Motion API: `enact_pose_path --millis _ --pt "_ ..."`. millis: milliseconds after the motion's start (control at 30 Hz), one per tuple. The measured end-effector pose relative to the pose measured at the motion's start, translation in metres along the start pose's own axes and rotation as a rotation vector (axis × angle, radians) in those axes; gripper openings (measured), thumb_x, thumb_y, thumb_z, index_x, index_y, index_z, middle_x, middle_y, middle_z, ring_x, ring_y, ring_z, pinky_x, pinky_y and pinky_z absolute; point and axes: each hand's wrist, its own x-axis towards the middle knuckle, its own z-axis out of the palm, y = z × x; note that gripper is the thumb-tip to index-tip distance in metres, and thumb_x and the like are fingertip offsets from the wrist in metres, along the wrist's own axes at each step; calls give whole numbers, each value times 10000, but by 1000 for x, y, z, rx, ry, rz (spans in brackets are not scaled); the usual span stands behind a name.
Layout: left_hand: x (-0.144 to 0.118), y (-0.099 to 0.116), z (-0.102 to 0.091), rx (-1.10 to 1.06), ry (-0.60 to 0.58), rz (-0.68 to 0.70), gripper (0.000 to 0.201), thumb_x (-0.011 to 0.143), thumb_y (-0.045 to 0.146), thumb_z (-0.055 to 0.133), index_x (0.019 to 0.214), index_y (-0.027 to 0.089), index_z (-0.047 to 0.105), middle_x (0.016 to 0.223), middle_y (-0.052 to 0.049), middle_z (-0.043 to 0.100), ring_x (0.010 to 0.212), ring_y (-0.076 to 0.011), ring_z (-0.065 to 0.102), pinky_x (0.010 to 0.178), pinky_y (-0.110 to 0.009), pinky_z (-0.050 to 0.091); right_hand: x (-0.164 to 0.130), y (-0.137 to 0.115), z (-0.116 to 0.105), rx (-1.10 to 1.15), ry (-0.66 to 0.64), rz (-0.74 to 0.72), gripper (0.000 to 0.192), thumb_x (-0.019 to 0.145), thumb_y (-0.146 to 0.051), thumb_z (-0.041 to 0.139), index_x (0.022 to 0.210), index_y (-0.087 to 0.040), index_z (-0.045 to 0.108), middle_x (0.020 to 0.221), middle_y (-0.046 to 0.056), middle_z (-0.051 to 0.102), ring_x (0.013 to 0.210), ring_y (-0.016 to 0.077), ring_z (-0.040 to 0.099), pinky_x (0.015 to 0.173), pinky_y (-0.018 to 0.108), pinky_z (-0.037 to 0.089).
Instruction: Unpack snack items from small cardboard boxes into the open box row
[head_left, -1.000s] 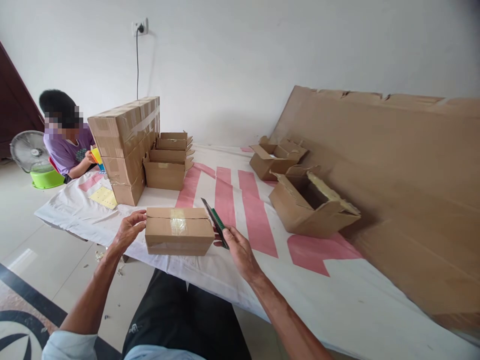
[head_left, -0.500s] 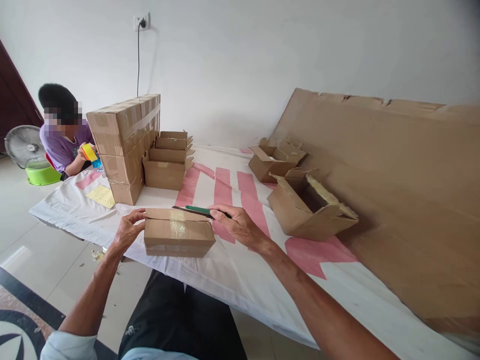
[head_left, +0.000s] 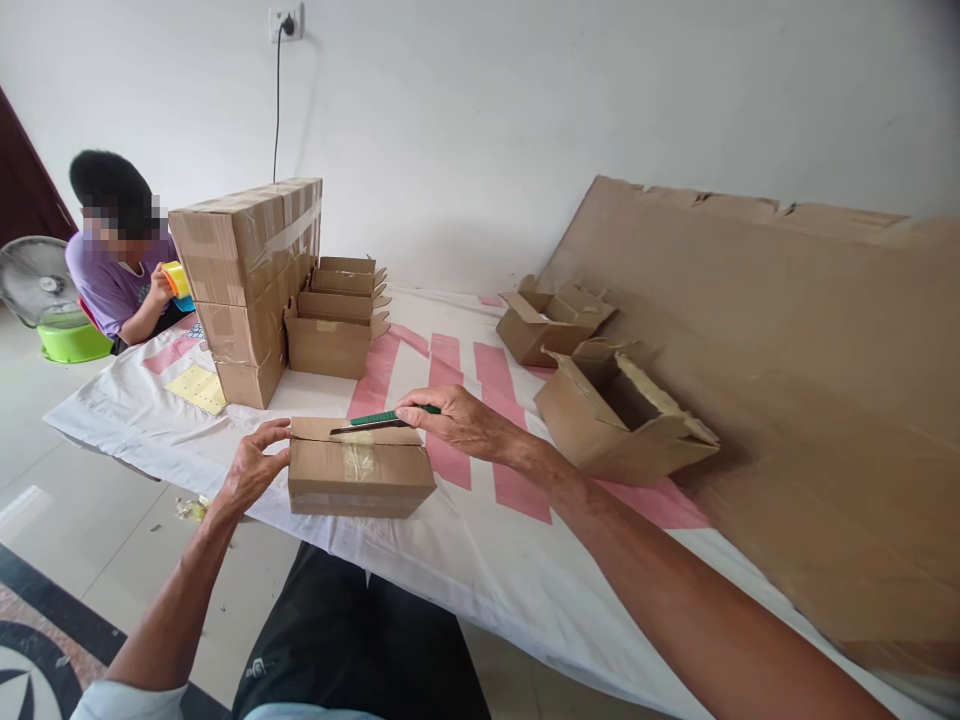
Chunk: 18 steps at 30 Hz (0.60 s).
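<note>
Behind sealed box (head_left: 360, 470), stacked cartons (head_left: 244, 285), open boxes (head_left: 619, 415)

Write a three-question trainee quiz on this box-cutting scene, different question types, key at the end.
1. True or false: the right hand holds a green knife over the taped box.
2. Multiple choice: the left hand is A) on the box's left end, B) on the open box, C) flat on the cloth.
3. Fill in: the knife's blade points toward the person's ____ side.

Key: 1 true; 2 A; 3 left.
</note>
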Motion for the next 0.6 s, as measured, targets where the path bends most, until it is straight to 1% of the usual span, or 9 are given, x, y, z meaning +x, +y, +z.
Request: enact_pose_path --millis 100,167,233,300,367,467,600 --pt "0 -1 1 -13 -12 -17 334 780 473 845 1001 223 863 1451 -138 704 1404 -365 630 990 -410 613 2 -3 -3 1 -6 17 425 968 -586 557 886 -221 759 823 27 663 774 205 571 699 331 439" --pt "0 1 1 -26 -16 -24 335 775 477 848 1001 231 868 1457 -137 698 1419 -372 616 960 -406 624 2 -6 -5 -13 -7 20 424 959 -589 568 888 -220 767 842 35 688 797 214 593 718 337 455" --pt "0 4 2 -33 -16 -20 307 771 459 856 985 240 879 1450 -130 704 1422 -370 615 1039 -435 596 2 -9 -7 -34 -3 25 434 955 -596 568 881 -221 772 860 41 708 805 220 602 724 343 461" --pt "0 8 3 -44 -12 -14 262 768 428 864 955 247 888 1440 -120 716 1419 -362 621 1166 -467 518 1 -10 -9 -51 2 35 449 958 -608 561 866 -224 775 861 41 715 792 218 598 721 345 463" --pt "0 10 4 -60 -12 -10 229 766 406 869 936 254 894 1432 -110 725 1418 -353 624 1248 -477 437 1 -11 -12 -61 -5 43 457 958 -620 564 865 -228 781 841 38 711 775 215 591 718 345 466" --pt "0 12 5 -73 -10 1 229 765 399 869 949 265 899 1427 -103 729 1420 -349 621 1266 -476 413 1 -11 -15 -65 -17 42 465 947 -641 589 880 -231 799 817 41 713 785 225 599 710 345 466" --pt "0 12 5 -68 -18 5 244 775 406 858 977 275 902 1426 -99 728 1428 -345 613 1271 -476 405 2 -14 -19 -71 -29 51 481 931 -657 599 896 -229 815 838 47 728 806 235 609 708 349 462"
